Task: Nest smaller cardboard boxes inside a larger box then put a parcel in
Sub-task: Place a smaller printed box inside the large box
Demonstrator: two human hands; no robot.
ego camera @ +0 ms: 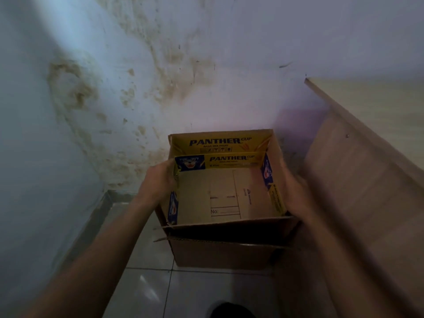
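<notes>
A: Location of the boxes?
B: The open Panther box (229, 193) sits low inside the larger plain box (220, 253), on the tiled floor (146, 292) near the stained wall (137, 88).
A: Hand state?
B: Left hand (158, 180) clamped on its left wall; right hand (291, 191) pressed against its right wall.

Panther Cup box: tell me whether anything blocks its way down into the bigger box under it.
Nothing visible does. The left hand and right hand grip the Panther Cup box by its sides, above the plain cardboard box on the tiled floor. The gap showing between them is dark and looks empty.
</notes>
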